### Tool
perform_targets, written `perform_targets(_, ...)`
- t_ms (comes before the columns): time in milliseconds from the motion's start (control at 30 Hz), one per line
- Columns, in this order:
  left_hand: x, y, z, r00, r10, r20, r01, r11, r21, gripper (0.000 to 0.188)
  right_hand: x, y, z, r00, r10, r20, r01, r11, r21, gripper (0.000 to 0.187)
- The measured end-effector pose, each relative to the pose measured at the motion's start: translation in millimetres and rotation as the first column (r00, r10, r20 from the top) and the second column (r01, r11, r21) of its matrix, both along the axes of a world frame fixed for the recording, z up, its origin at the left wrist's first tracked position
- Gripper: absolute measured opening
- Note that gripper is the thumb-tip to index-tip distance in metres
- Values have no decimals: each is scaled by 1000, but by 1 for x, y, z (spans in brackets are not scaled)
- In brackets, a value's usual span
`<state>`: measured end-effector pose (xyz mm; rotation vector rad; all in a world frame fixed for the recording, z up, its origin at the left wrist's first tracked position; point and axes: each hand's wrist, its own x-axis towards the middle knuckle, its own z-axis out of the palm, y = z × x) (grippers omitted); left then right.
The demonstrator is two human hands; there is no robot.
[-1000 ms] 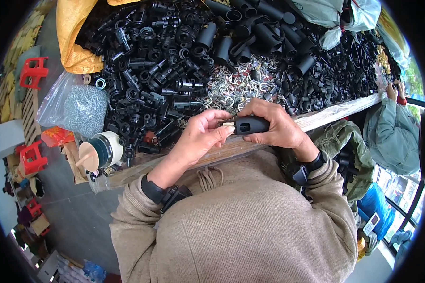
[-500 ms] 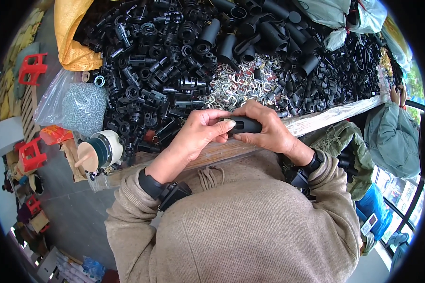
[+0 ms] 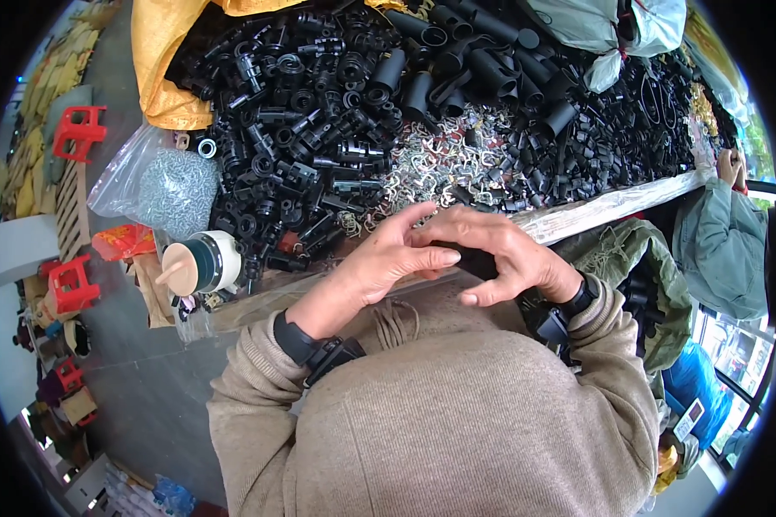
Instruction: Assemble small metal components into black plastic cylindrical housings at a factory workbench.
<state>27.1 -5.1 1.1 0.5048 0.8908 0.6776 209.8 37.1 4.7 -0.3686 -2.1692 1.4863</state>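
My right hand [image 3: 510, 258] is closed around a short black plastic tube [image 3: 474, 262], held close to my chest at the table's near edge. Only a small dark part of the tube shows under the fingers. My left hand [image 3: 386, 261] lies against it from the left, fingers stretched out and touching the right hand's fingertips. Just beyond both hands lies a heap of small silvery metal clips [image 3: 447, 168] amid a large pile of black plastic fittings [image 3: 319, 129] and black tubes [image 3: 483, 69].
A clear bag of small metal parts [image 3: 165, 188] and a tape roll [image 3: 200, 264] sit at the left of the table. A yellow sack [image 3: 159, 60] lies behind the pile. Red plastic stools [image 3: 76, 284] stand on the floor at left. Another person's sleeve [image 3: 722, 241] is at right.
Both hands have drawn slightly nearer to my body with the tube. My left fingers, earlier pinched at the tube's end, are now stretched out flat over it.
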Motion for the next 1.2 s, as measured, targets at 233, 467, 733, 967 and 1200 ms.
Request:
perform_targets(233, -27, 1, 7, 879, 196, -434, 71, 847, 527, 53, 78, -16, 26, 633, -759, 153, 704, 646, 294, 46)
perform_targets(467, -51, 19, 0, 270, 671, -691, 712, 344, 612, 44, 187, -68, 41, 165, -872, 462, 629, 453, 631, 27)
perform_targets(733, -51, 34, -3, 1, 619, -785, 873, 383, 303, 35, 104, -22, 27, 406, -839, 362, 599, 544, 588, 19)
perform_targets(967, -64, 19, -10, 406, 719, -564, 659, 197, 726, 29, 17, 19, -39, 669, -659, 344, 216, 615, 758, 9)
perform_targets(1200, -62, 27, 7, 606, 722, -334, 388, 99, 916, 32, 6, 28, -31, 698, -632, 336, 241, 650, 721, 9)
